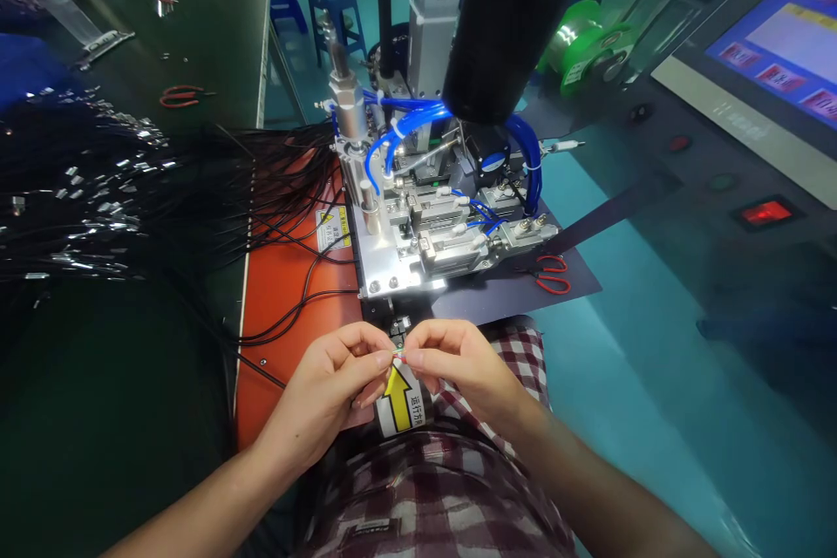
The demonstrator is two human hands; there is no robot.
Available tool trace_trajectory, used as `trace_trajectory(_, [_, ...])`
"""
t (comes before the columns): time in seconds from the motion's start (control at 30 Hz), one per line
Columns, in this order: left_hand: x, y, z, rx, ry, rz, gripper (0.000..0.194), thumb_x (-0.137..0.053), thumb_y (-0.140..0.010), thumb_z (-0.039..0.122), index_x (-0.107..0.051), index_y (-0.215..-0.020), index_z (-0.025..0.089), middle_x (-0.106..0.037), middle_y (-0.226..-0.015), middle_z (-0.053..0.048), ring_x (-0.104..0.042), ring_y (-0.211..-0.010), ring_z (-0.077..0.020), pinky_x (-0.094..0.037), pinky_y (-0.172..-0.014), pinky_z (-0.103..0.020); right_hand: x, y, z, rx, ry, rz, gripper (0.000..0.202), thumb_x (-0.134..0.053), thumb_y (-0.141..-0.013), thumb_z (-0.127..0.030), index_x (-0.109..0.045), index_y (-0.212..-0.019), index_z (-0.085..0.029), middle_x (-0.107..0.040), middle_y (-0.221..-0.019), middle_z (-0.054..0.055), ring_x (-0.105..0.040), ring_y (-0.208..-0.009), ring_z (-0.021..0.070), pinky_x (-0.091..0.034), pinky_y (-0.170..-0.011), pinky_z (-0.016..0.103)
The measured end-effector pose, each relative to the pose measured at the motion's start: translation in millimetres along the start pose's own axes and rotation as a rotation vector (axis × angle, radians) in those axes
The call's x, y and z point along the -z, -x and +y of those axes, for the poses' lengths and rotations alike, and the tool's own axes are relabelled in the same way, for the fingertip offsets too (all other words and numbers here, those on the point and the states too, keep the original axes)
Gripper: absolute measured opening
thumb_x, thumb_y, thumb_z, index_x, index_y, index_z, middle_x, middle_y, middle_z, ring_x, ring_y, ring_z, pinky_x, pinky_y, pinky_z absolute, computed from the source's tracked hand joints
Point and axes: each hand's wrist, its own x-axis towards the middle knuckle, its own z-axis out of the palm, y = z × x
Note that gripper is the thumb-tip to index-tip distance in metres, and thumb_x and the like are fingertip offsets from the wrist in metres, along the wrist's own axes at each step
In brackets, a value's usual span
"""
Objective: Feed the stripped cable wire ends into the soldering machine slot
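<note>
Your left hand [332, 377] and right hand [463, 359] pinch thin coloured wires [399, 355], fingertips nearly meeting; short visible length runs crosswise between them, equally near both, just your side of small black block [399, 329].

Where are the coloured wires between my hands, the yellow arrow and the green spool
Coloured wires [399, 354]: head view, short exposed stretch.
Yellow arrow [398, 401]: head view, middle of its shaft.
Green spool [586, 51]: head view, its flange.

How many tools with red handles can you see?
2. One red-handled tool lies on the dark green table at the left; the other lies by the front right corner of the machine. More may be hidden.
</note>
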Motion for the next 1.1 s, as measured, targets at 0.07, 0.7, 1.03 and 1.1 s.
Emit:
trace_trajectory(0.07, [1.2, -0.1, 0.4, -0.013, 0.01, -0.032, 0.016, -0.063, -0.078, 0.031, -0.056, -0.075, 0.017, -0.036, -0.046, 0.008, -0.024, -0.044, -0.005, -0.021, -0.043, -0.018, 1.7, -0.3, -1.9, -0.032, 0.007, -0.029, 0.014, -0.067, -0.072, -0.027, -0.063, -0.065, -0.015, -0.051, -0.051, -0.005, -0.04, -0.045, 0.0071, -0.031, -0.046, 0.021])
trace_trajectory(0.7, [2.0, 1.0, -3.8, -0.011, -0.031, -0.028, 0.014, -0.064, -0.078, 0.029, -0.057, -0.076, 0.017, -0.038, -0.044, 0.009, -0.024, -0.041, -0.0034, -0.019, -0.042, -0.017, 10.1, -4.0, -15.4, -0.05, 0.219, -0.095, 0.018, -0.064, -0.076, -0.031, -0.061, -0.069, -0.015, -0.052, -0.06, -0.004, -0.044, -0.048, 0.0076, -0.032, -0.045, 0.02])
trace_trajectory(1.03, [0.2, 0.1, -4.7, -0.007, 0.012, 0.079, 0.015, -0.066, -0.076, 0.032, -0.059, -0.075, 0.018, -0.037, -0.044, 0.008, -0.023, -0.043, -0.005, -0.022, -0.04, -0.016, -14.1, 8.9, 8.6, 0.062, 0.265, 0.18, 0.016, -0.064, -0.075, -0.027, -0.06, -0.065, -0.015, -0.053, -0.058, -0.003, -0.042, -0.051, 0.0093, -0.033, -0.047, 0.022])
trace_trajectory(1.1, [0.0, 1.3, -4.8, -0.009, 0.052, 0.08, 0.014, -0.066, -0.076, 0.031, -0.059, -0.077, 0.019, -0.037, -0.046, 0.008, -0.024, -0.044, -0.0055, -0.021, -0.04, -0.016, -19.6, 9.0, 10.6, 0.025, 0.187, 0.194, 0.017, -0.065, -0.073, -0.028, -0.058, -0.064, -0.015, -0.049, -0.055, -0.004, -0.038, -0.048, 0.0083, -0.03, -0.044, 0.022])
